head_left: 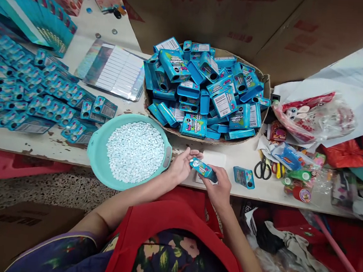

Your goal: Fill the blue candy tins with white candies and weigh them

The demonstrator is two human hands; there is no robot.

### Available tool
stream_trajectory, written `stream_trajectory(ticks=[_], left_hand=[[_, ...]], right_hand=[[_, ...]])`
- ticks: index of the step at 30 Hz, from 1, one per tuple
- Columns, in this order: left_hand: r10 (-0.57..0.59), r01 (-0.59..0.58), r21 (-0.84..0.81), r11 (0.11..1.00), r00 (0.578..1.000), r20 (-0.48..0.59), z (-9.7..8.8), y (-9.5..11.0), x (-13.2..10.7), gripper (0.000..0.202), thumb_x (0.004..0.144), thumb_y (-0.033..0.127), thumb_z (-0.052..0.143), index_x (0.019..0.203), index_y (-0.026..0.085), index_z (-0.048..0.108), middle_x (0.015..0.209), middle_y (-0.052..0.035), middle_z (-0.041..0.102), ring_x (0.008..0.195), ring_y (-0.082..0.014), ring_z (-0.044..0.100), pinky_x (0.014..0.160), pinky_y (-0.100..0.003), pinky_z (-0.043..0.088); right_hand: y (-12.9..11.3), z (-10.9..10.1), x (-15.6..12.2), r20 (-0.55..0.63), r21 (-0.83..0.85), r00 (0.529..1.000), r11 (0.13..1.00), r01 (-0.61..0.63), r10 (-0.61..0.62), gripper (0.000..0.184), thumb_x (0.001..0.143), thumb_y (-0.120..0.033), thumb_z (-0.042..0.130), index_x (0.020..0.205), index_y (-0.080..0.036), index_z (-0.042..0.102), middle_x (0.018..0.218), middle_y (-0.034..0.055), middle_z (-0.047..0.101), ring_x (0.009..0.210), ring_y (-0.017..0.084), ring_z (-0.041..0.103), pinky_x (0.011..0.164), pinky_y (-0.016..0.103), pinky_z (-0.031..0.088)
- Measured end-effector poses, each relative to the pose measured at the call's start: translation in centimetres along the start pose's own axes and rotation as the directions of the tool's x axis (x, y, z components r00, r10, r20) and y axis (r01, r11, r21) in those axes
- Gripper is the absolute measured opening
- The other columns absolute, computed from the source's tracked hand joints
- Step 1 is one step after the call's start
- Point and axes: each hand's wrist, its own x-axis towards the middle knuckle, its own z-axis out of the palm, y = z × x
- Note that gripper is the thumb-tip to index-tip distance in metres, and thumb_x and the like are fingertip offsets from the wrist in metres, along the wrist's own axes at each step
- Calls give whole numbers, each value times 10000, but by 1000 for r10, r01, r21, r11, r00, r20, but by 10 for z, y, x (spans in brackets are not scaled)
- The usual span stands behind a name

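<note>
Head | right hand (221, 185) grips blue container (203, 168) | left hand (181, 166) cupped, palm-up | chipped white table (240, 155) | speckled floor (67, 189) | cardboard (237, 21) beyond

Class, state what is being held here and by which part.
A small blue box, held in the right hand by the end away from the open left hand.

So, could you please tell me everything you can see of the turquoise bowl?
The turquoise bowl is round and looks like plastic, with a smooth rim and a grip on each side; the right one has a greyish slot or inset. It sits upright on the table, its near rim appearing to jut past the front edge, and holds a broad layer of small white candies. It stands left of the left hand. Whether the left forearm touches it, I cannot tell.
</note>
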Motion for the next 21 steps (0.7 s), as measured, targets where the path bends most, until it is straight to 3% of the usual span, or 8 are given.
stream_trajectory(ticks=[3,7,10,12,14,17,19,21], left_hand=[[2,-4,-17,1000,995,-96,-5,3,1,223,864,268,509,760,105,620,773,-86,648,831,-169,638,828,-305,486],[24,-28,-46,999,996,-85,-9,9,-3,160,842,230,532,794,107,623,804,-80,644,797,-145,627,760,-270,490],[71,-70,8,998,995,-77,-18,25,-16,98,790,193,586,853,125,620,812,-63,636,765,-125,615,733,-252,488],[209,-201,146,969,977,-42,-32,43,-26,154,790,243,594,905,143,619,823,-52,626,756,-127,604,784,-285,491],[423,-393,418,819,906,25,-52,66,-37,203,805,307,571,926,154,628,888,-63,626,859,-161,602,907,-355,463],[611,-449,831,329,772,175,-78,102,-61,317,752,260,597,1058,182,627,1171,-90,585,1175,-240,484,1095,-447,302],[551,-442,895,62,763,338,-85,118,-81,552,718,203,616,1262,220,528,1362,-84,468,1304,-249,365,1141,-440,230],[420,-521,851,-71,758,499,-83,127,-102,645,734,195,608,1354,254,442,1391,-76,443,1301,-236,379,1124,-402,275]], right_hand=[[-2,9,2,35,-23,999,1000,-7,8,276,815,-337,650,1051,-203,594,944,50,630,899,202,576,793,349,469],[-8,14,6,47,30,999,999,-20,19,292,808,-356,657,1054,-207,606,963,58,631,916,198,579,815,350,471],[-14,15,9,46,190,994,976,-104,97,317,767,-358,698,1033,-201,621,968,52,628,913,189,588,815,335,482],[-16,18,12,66,371,978,905,-210,200,376,727,-372,732,1033,-188,615,955,49,632,879,186,606,794,330,501],[-16,24,16,106,502,955,814,-292,277,438,688,-379,760,1045,-179,603,961,52,639,863,190,619,788,336,516],[-24,43,28,141,546,962,792,-274,235,448,655,-357,787,1034,-188,617,1011,61,630,935,205,611,848,362,510],[-39,61,37,178,549,977,812,-197,117,410,669,-344,782,1021,-200,629,1024,61,622,966,207,601,879,373,501],[-62,81,45,231,560,972,822,-106,-32,361,708,-340,757,1023,-216,634,1019,57,622,974,201,598,902,384,492]])
